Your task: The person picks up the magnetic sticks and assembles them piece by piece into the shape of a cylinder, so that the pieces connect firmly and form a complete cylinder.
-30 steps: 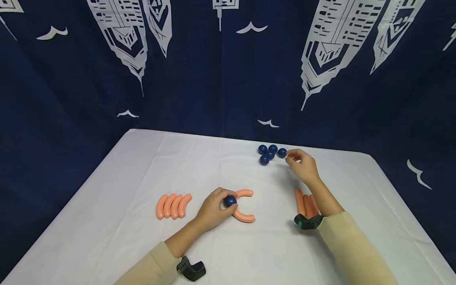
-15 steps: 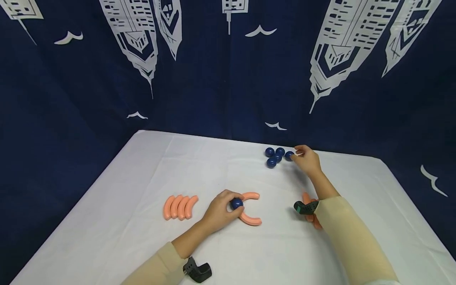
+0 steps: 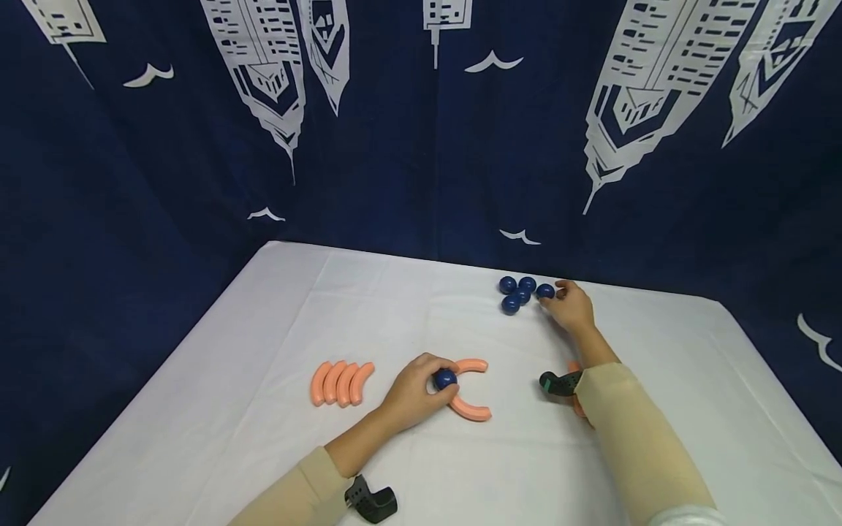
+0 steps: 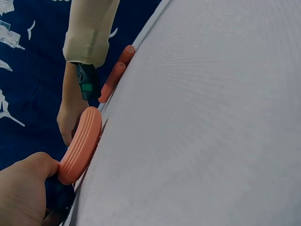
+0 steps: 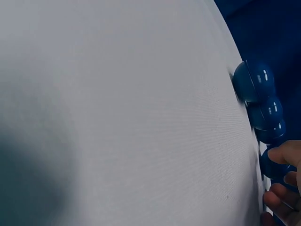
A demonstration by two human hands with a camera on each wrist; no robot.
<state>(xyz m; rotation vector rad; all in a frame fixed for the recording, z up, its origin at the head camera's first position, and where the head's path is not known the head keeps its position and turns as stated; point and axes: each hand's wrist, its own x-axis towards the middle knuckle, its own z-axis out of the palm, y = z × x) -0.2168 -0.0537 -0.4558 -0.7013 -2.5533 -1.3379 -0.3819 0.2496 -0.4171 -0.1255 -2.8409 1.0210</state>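
Note:
In the head view the left hand [image 3: 416,391] holds a dark blue ball [image 3: 444,378] between thumb and fingers. Two curved orange pieces [image 3: 471,410] lie against that ball's right side, one above the other. At the far side of the table the right hand [image 3: 571,307] has its thumb and fingers around the rightmost blue ball [image 3: 545,291] of a small group. The right wrist view shows the thumb against this ball [image 5: 273,162]. In the left wrist view an orange piece [image 4: 81,146] touches the left thumb, with the held ball [image 4: 59,194] below.
Several curved orange pieces [image 3: 342,384] lie side by side left of the left hand. More orange pieces [image 3: 578,404] are partly hidden beneath the right forearm. Several other blue balls [image 3: 509,305] sit near the far table edge, before a dark blue patterned cloth [image 3: 395,161].
The right hand's fingers have come round the rightmost ball. The left hand keeps its hold on its ball. The whole head view has shifted, moving the scene slightly rightward in the picture.

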